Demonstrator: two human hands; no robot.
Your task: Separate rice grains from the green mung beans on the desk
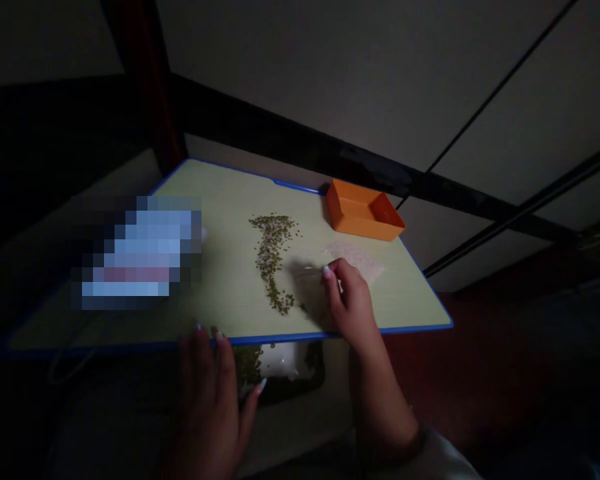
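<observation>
A curved heap of green beans (270, 250), small and with pale grains among them, lies across the middle of the folding table (225, 267). To its right is a thin spread of whitish grains (365, 257) that look like rice. My right hand (349, 293) is above the table between the two, thumb and fingers pinched on a slim pale tool (310, 268) that points left; its exact kind is unclear. My left hand (213, 383) is at the table's near edge with fingers spread, holding nothing.
An orange box (365, 210), open at the top, stands at the back right. Below the near edge is a white-bottomed tray (283, 360) with more green beans. A pixelated, bluish device (140, 253) is at the left. A tiled wall (330, 80) is behind.
</observation>
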